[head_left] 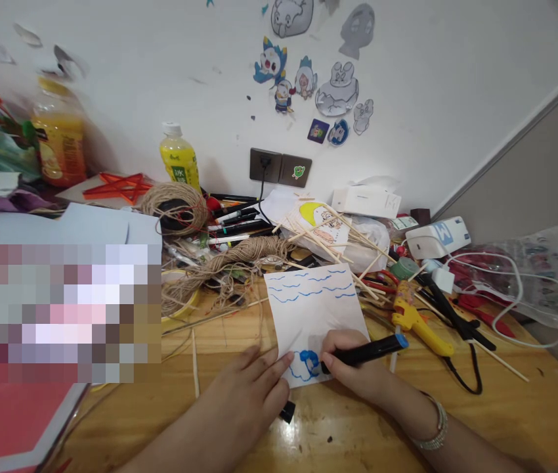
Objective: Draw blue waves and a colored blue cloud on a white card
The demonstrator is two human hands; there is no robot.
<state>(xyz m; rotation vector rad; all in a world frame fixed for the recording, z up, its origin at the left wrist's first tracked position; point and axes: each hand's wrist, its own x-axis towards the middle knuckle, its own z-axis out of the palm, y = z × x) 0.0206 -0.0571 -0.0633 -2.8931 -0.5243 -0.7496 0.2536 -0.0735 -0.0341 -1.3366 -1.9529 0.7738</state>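
Wooden desk (338,427), heavily cluttered, against a white wall (161,79) bearing cartoon stickers (338,89). Right hand (358,368) grips a marker (365,353), tip on white paper (311,315) at desk centre. Left hand (254,391), fingers flat and loose, pins the paper's lower edge.

A single view, from a camera worn on the person's head, looking forward and down over a cluttered wooden table (358,433) toward a white wall (161,72); it sits close, both forearms entering from the bottom edge; the fingers (274,368) of the left hand lie low and near centre; the wall rises well beyond them.
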